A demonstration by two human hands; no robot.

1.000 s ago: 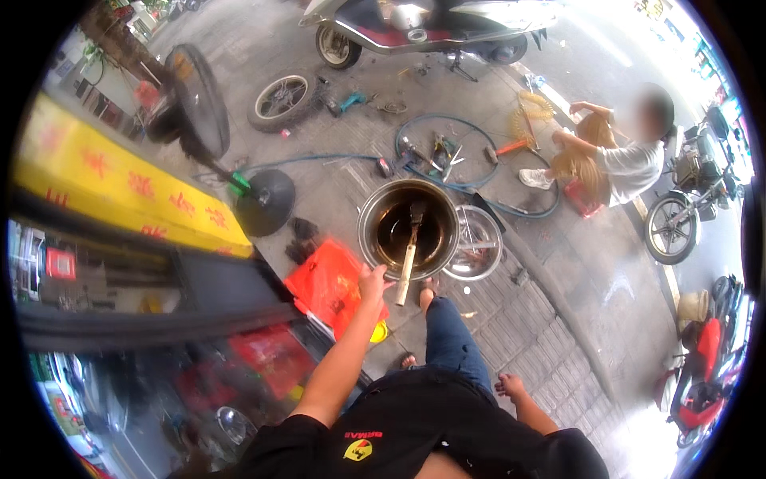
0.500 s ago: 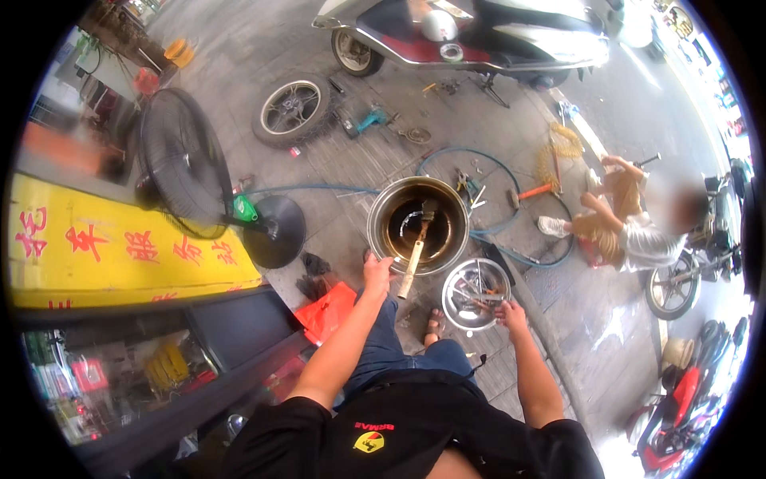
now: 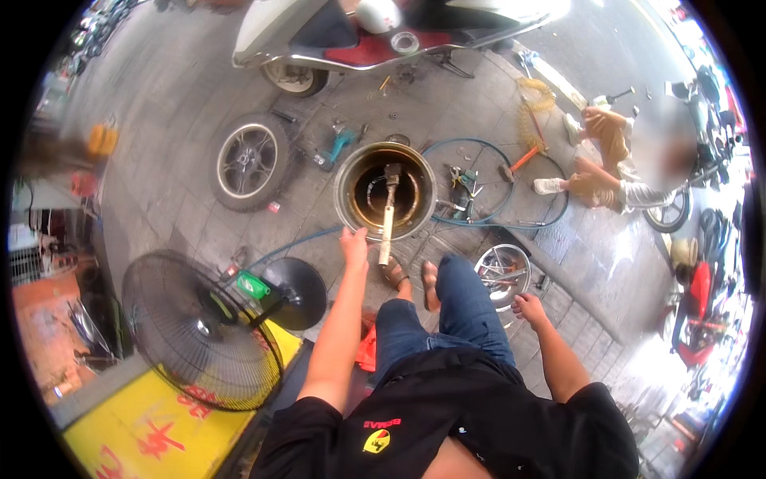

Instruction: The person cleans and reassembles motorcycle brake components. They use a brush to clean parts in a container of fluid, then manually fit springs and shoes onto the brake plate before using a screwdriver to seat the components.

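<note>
My left hand [image 3: 353, 243] grips the near rim of a steel pot [image 3: 346, 190] held out in front of me. A long tool with a pale handle [image 3: 388, 231] rests in it, its head over dark, brown-stained contents. My right hand [image 3: 527, 307] hangs with loosely bent fingers and no visible object in them, near a shiny round tray [image 3: 481, 265] of metal tools on the paving. My sandalled feet [image 3: 429, 283] are just beyond the pot's near side.
A scooter [image 3: 359, 44], loose wheel [image 3: 247, 160], teal power tool [image 3: 339, 144], blue hose [image 3: 479, 142] and hand tools [image 3: 461, 195] lie or stand ahead. A standing fan [image 3: 199, 335] and yellow sign [image 3: 120, 435] are left; a seated person [image 3: 614, 172] and parked motorbikes [image 3: 702, 287] are right.
My view has shifted forward, the fan and sign sliding lower. The pot has moved along with my left hand, farther from the round tray. My right hand has risen from beside my leg.
</note>
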